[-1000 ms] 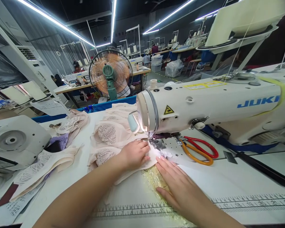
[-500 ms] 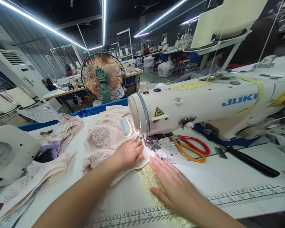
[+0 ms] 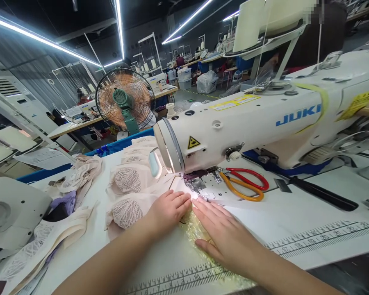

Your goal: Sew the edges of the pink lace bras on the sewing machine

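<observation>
My left hand (image 3: 169,211) lies palm down on pale pink fabric just in front of the sewing machine's needle area, fingers together and gently bent. Beside it, my right hand (image 3: 219,229) rests flat with its fingers stretched out and its thumb apart. The fingertips of both hands meet near the presser foot, and they hide most of the fabric edge there. Pale pink bra pieces with lace cups (image 3: 127,213) run in a row to the left of my left hand. The white sewing machine (image 3: 209,139) has its lamp lit over the needle area.
Red-and-orange-handled scissors (image 3: 242,186) lie on the machine bed, with a black-handled tool (image 3: 326,194) farther right. Yellowish clear tape (image 3: 193,233) and a printed ruler scale (image 3: 178,280) are on the table. More lace pieces (image 3: 43,237) lie left. A fan (image 3: 124,98) stands beyond.
My left hand has slid toward me and to the right, closing the gap to my right hand. Its thumb has gone out of sight. The camera view has shifted slightly.
</observation>
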The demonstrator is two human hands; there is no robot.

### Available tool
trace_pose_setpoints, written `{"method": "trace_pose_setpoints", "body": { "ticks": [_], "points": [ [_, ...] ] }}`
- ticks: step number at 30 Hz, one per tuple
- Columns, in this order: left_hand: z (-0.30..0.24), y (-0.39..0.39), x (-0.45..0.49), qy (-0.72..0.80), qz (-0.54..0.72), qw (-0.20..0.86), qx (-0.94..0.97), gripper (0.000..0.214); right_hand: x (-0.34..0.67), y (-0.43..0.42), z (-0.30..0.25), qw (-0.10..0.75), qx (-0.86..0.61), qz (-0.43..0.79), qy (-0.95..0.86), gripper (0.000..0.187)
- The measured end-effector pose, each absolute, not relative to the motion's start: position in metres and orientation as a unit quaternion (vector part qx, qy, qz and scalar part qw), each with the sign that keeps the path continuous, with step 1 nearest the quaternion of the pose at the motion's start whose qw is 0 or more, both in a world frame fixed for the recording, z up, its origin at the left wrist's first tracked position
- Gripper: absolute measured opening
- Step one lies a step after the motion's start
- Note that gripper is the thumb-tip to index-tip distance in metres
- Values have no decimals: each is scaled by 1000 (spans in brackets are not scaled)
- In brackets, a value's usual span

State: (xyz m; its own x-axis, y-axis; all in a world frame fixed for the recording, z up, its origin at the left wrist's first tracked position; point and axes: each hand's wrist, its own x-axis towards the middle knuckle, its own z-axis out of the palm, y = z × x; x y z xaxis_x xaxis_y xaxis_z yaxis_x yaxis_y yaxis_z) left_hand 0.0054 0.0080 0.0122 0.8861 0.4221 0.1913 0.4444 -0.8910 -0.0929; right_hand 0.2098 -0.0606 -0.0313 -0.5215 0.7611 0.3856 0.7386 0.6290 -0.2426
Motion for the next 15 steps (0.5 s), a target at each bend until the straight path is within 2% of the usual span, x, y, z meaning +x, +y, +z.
{"method": "trace_pose_setpoints", "body": {
  "ticks": [12, 15],
  "points": [
    [12, 35, 1, -218, -79, 117, -966, 33, 209, -57, -21, 232, -424, -7, -875, 56],
    [22, 23, 3, -233, -75, 157, -957, 32, 215, -62, -19, 263, -405, -22, -876, 48]
  ]
}}
